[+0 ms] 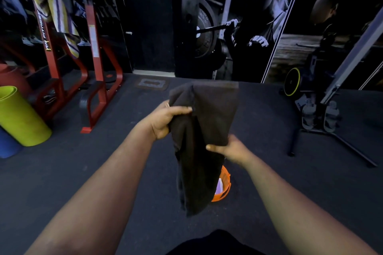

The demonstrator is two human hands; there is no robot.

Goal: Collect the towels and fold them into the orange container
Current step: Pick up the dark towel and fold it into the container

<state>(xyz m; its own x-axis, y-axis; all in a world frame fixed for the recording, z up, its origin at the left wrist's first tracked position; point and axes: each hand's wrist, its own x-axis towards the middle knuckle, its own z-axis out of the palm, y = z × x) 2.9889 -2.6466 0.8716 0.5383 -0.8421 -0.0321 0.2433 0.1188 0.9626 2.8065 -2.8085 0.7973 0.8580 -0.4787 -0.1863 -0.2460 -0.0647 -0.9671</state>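
A dark brown towel (205, 130) hangs in front of me, held up off the floor in both hands. My left hand (165, 120) grips its upper left edge. My right hand (232, 149) pinches its right side lower down. Straight below the towel's hanging end stands the orange container (224, 184) on the floor, mostly hidden behind the cloth, with something pale lying inside it. A yellow towel with purple stripes (60, 16) is draped over the red machine at the far left.
A red gym machine (93, 68) stands at the left with a rolled green mat (20, 116) and a blue roll (8, 145) beside it. A grey stand with sandals (319, 114) is at the right. Dark rubber floor surrounds the container.
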